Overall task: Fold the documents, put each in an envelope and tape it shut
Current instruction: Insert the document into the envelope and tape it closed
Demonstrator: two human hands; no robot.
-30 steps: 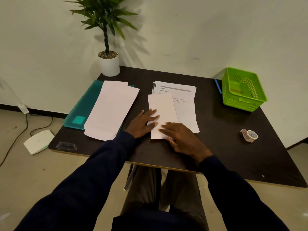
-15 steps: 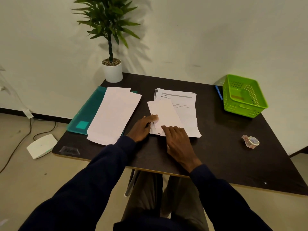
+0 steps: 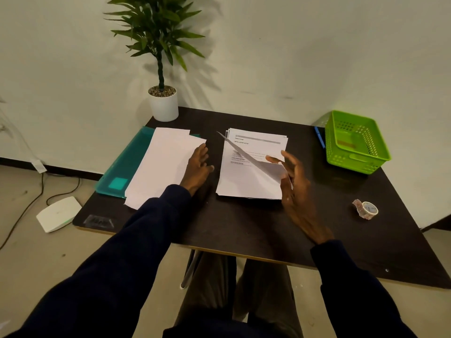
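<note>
envelopes point(image 3: 162, 164) left of documents point(image 3: 253, 172); basket point(image 3: 355, 142) right.

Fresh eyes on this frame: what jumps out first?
The right hand holds a folded document, tilted above the stack of printed documents at table centre. The left hand rests flat at the edge of the white envelopes, which lie on a teal folder. The green basket at the far right corner and the potted plant at the back stand out in colour.
</note>
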